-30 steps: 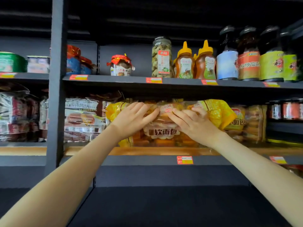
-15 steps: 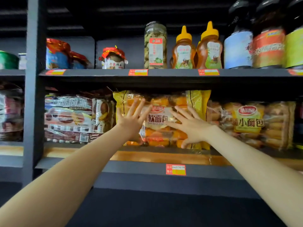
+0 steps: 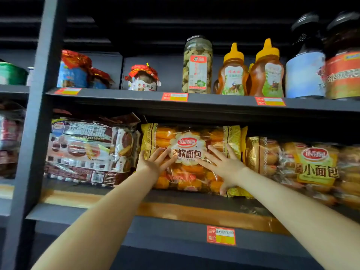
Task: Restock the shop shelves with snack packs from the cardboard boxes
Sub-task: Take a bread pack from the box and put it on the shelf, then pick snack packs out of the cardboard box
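I press my left hand (image 3: 155, 161) and right hand (image 3: 224, 164), fingers spread flat, gripping nothing, against the bread pack (image 3: 191, 152) to seat it upright on the shelf (image 3: 116, 215).

Both hands flat on bread pack (image 3: 191, 158) on shelf (image 3: 175, 228): left hand (image 3: 155, 162), right hand (image 3: 224, 166), fingers spread, not gripping.

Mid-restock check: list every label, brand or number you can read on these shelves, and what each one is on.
"达利园" and "软面包": the yellow bread pack under both open hands, left hand, right hand.
"小面包", same red logo above: bread pack to the right.
"品名": red price tag on the lower shelf edge; the rest is blurred.
Brown pie pack on the left: blurred.
Jars, honey bottles and upper price tags: too small or blurred.
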`<control>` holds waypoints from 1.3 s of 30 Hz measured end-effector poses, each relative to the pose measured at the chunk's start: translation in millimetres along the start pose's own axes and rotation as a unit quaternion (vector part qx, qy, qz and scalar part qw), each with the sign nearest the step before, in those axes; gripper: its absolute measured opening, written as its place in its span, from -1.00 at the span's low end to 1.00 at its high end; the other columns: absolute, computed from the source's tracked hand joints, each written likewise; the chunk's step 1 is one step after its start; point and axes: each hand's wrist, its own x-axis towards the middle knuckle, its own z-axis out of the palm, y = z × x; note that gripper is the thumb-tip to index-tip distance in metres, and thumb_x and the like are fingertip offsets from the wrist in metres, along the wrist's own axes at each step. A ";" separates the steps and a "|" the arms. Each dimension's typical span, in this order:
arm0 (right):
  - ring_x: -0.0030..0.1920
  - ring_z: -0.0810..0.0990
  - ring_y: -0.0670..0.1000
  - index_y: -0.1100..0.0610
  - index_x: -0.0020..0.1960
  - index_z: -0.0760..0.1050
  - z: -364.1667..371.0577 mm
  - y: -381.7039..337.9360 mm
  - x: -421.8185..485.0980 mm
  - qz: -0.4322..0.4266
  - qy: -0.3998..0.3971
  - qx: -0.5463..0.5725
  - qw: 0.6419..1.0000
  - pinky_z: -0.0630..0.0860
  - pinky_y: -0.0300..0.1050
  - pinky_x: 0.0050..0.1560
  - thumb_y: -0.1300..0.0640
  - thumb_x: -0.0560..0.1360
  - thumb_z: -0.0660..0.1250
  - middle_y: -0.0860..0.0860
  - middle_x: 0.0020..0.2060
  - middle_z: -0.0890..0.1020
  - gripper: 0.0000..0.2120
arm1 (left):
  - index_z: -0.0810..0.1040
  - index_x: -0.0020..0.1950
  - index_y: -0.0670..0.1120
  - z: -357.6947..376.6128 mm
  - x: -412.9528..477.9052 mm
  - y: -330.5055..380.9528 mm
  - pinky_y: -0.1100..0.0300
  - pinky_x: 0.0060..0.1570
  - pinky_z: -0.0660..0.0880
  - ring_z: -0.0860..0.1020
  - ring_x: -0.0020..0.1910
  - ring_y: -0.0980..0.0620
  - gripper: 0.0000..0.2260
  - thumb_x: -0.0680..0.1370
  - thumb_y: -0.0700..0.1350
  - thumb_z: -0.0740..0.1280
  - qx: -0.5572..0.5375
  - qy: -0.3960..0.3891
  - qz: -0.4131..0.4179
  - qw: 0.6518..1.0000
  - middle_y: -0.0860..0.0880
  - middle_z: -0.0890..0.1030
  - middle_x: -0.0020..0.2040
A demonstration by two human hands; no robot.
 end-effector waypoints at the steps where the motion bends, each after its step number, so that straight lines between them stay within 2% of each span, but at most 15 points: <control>1: 0.41 -0.52 0.10 -0.11 0.46 -0.53 -6.4 -4.3 -1.2 -0.041 -0.056 -0.018 0.997 -0.32 0.40 0.39 -0.34 0.28 0.44 0.00 0.44 -0.40 0.26 | -0.47 0.47 0.16 -3.6 -0.5 -1.4 -0.31 0.46 -0.07 -0.35 0.52 -0.10 -0.02 0.54 -0.04 0.38 -0.008 -0.023 -0.004 1.000 -0.02 -0.44 0.51; 2: 0.45 -0.47 0.11 -0.12 0.47 -0.51 -16.7 -7.0 -4.3 -0.054 -0.117 -0.018 0.991 -0.29 0.44 0.39 -0.31 0.28 0.46 -0.02 0.41 -0.46 0.25 | -0.45 0.48 0.16 -8.9 -3.8 -1.9 -0.31 0.46 -0.06 -0.35 0.52 -0.10 -0.04 0.55 -0.06 0.37 -0.021 -0.039 -0.008 0.999 -0.02 -0.44 0.51; 4: 0.48 -0.43 0.13 -0.13 0.48 -0.47 -34.7 -12.0 -11.6 -0.050 -0.162 -0.023 0.985 -0.27 0.43 0.40 -0.26 0.30 0.48 -0.02 0.47 -0.41 0.23 | -0.42 0.50 0.15 -13.5 -6.8 -0.8 -0.32 0.45 -0.05 -0.36 0.51 -0.13 -0.05 0.55 -0.08 0.37 -0.055 -0.052 -0.008 0.997 -0.03 -0.44 0.51; 7: 0.51 -0.35 0.11 -0.11 0.54 -0.33 -47.1 -21.5 -10.5 -0.025 -0.175 0.039 0.983 -0.19 0.30 0.48 -0.13 0.42 0.44 0.02 0.53 -0.31 0.06 | -0.40 0.52 0.09 -15.9 -9.1 2.6 -0.33 0.44 -0.02 -0.36 0.51 -0.18 -0.06 0.54 -0.07 0.36 -0.135 -0.064 0.001 0.989 -0.05 -0.43 0.52; 9: 0.55 -0.17 0.10 -0.06 0.57 -0.15 -57.3 -36.3 -13.0 -0.013 -0.170 0.107 0.979 0.04 0.21 0.50 -0.10 0.50 0.36 0.03 0.57 -0.14 -0.13 | -0.29 0.57 0.06 -18.1 -11.3 8.1 -0.31 0.43 0.09 -0.22 0.54 -0.22 -0.14 0.56 -0.02 0.32 -0.219 -0.050 0.008 0.974 -0.08 -0.31 0.56; 11: 0.50 0.13 0.09 -0.08 0.56 0.00 -73.4 -56.2 -16.0 -0.002 -0.135 0.176 0.975 0.38 0.07 0.33 -0.08 0.53 0.32 -0.01 0.54 0.09 -0.27 | -0.03 0.59 -0.01 -27.6 -22.5 13.2 -0.19 0.33 0.33 0.11 0.51 -0.27 -0.31 0.57 0.00 0.27 -0.280 -0.014 -0.002 0.960 -0.15 0.02 0.57; 13: 0.42 0.29 0.08 -0.09 0.56 0.03 -90.5 -77.2 -20.3 0.027 -0.085 0.249 0.964 0.49 -0.02 0.19 0.02 0.54 0.30 -0.03 0.50 0.21 -0.31 | 0.32 0.45 -0.09 -34.7 -38.7 16.1 -0.01 0.05 0.47 0.43 0.29 -0.19 -0.54 0.57 -0.04 0.25 -0.306 0.042 -0.005 0.951 -0.15 0.40 0.38; 14: 0.40 0.32 0.09 -0.05 0.55 0.07 -98.9 -87.3 -23.6 0.044 -0.060 0.277 0.958 0.49 0.00 0.20 0.08 0.54 0.28 -0.02 0.48 0.25 -0.34 | 0.40 0.38 -0.10 -37.2 -48.5 16.6 0.05 -0.05 0.46 0.50 0.20 -0.15 -0.63 0.57 -0.08 0.24 -0.306 0.067 -0.005 0.950 -0.13 0.49 0.29; 19: 0.43 0.31 0.11 0.13 0.45 0.31 -125.6 -134.3 -56.2 0.105 0.047 0.388 0.914 0.37 0.07 0.34 0.22 0.55 0.21 0.05 0.44 0.34 -0.53 | 0.35 0.41 -0.10 -26.0 -108.2 4.5 0.06 0.00 0.43 0.50 0.21 -0.16 -0.64 0.60 -0.17 0.15 -0.312 0.172 -0.014 0.934 -0.14 0.50 0.29; 23: 0.17 0.51 0.12 0.12 0.29 0.47 -140.5 -174.7 -94.8 0.140 0.157 0.436 0.875 0.49 0.03 0.10 0.21 0.55 0.24 0.06 0.18 0.54 -0.69 | 0.44 0.24 -0.15 -1.6 -162.5 -10.7 0.09 -0.13 0.32 0.51 0.10 -0.21 -0.75 0.59 -0.12 0.19 -0.413 0.281 0.018 0.866 -0.16 0.55 0.13; 26: 0.14 0.52 0.11 0.13 0.23 0.49 -145.8 -216.2 -132.5 0.159 0.194 0.470 0.846 0.49 0.06 0.07 0.23 0.54 0.26 0.05 0.13 0.55 -0.73 | 0.51 0.15 -0.20 35.2 -208.3 -4.5 0.05 -0.16 0.37 0.52 -0.03 -0.23 -0.77 0.54 -0.15 0.24 -0.465 0.346 0.058 0.813 -0.19 0.59 -0.01; 28: 0.12 0.51 0.10 0.14 0.20 0.50 -144.5 -255.3 -163.2 0.169 0.184 0.488 0.836 0.48 0.05 0.05 0.26 0.53 0.25 0.05 0.09 0.56 -0.74 | 0.53 0.14 -0.20 67.6 -242.4 9.3 0.03 -0.14 0.40 0.53 -0.06 -0.22 -0.76 0.51 -0.18 0.24 -0.492 0.330 0.076 0.802 -0.18 0.60 -0.03; 31: 0.11 0.50 0.10 0.17 0.17 0.50 -136.0 -316.9 -210.6 0.173 0.117 0.507 0.836 0.43 -0.01 0.07 0.34 0.49 0.23 0.06 0.07 0.56 -0.72 | 0.50 0.18 -0.21 120.4 -294.5 32.5 0.01 -0.14 0.41 0.53 -0.04 -0.23 -0.72 0.51 -0.17 0.19 -0.548 0.242 0.086 0.796 -0.18 0.59 -0.01; 36: 0.15 0.50 0.09 0.15 0.24 0.46 -106.0 -394.6 -284.8 0.162 -0.073 0.553 0.814 0.42 -0.04 0.09 0.25 0.55 0.25 0.05 0.15 0.53 -0.73 | 0.40 0.31 -0.12 216.1 -382.4 70.3 0.06 -0.23 0.44 0.55 -0.02 -0.16 -0.73 0.61 -0.11 0.21 -0.569 -0.001 0.083 0.818 -0.13 0.54 0.14; 39: 0.16 0.51 0.02 0.08 0.30 0.41 -83.6 -430.2 -327.5 0.152 -0.180 0.564 0.791 0.49 0.00 0.06 0.15 0.59 0.22 -0.01 0.23 0.49 -0.72 | 0.38 0.32 -0.09 266.3 -429.3 91.7 0.01 -0.14 0.53 0.56 0.02 -0.13 -0.72 0.63 -0.05 0.19 -0.536 -0.140 0.094 0.827 -0.09 0.50 0.21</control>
